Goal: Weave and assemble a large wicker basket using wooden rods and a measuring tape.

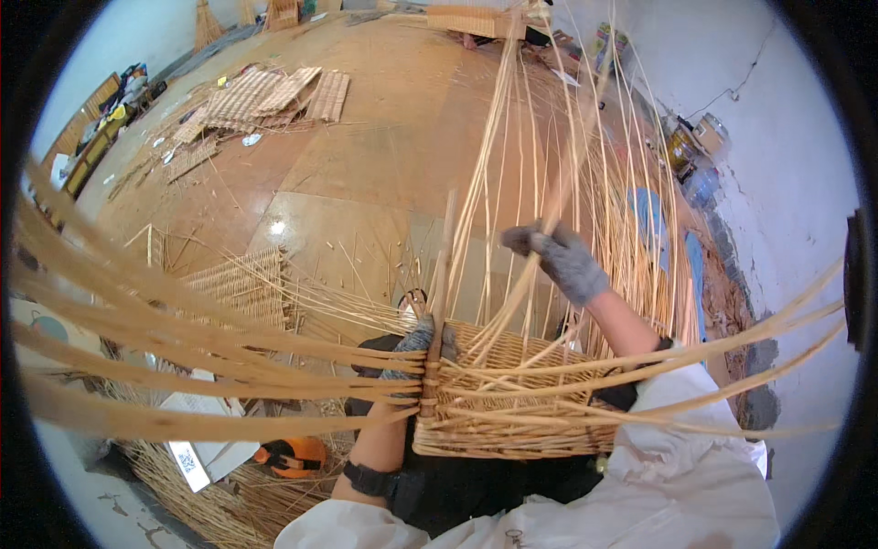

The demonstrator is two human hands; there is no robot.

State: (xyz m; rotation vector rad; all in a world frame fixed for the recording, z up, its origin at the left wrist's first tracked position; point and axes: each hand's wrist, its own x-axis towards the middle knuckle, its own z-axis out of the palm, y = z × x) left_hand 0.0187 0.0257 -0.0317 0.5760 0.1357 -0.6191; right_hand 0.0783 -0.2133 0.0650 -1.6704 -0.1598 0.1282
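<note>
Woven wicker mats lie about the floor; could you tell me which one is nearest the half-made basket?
The flat woven wicker mat just left of the half-made wicker basket; the other woven mats lie stacked far off at upper left.

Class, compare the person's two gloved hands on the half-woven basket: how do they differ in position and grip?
The left hand sits low at the basket rim, its grip around the upright stake. The right hand is raised higher, away from the rim, pulling up long loose willow rods. Both wear grey knit gloves.
</note>
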